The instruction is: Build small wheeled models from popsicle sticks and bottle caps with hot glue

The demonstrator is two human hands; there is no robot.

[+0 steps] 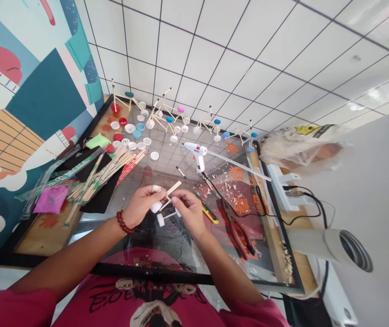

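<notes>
Between my two hands is a small model of pale wooden sticks (174,187) with white bottle caps (156,207). My left hand (142,204), a beaded bracelet at its wrist, pinches the sticks near a cap. The fingertips of my right hand (188,210) close on the other side of the same model. Below them, a white cap (161,220) is joined to a thin stick (170,215); my right fingers partly hide its far end. Just right of my right hand lies a yellow-green utility knife (210,215).
A white glue gun (196,153) with a cord lies ahead, red-handled pliers (238,236) to the right. Chopsticks (95,181) are heaped at left near loose bottle caps (136,134). Several stick-and-cap models (170,119) line the back edge. A power strip (283,186) stands at right.
</notes>
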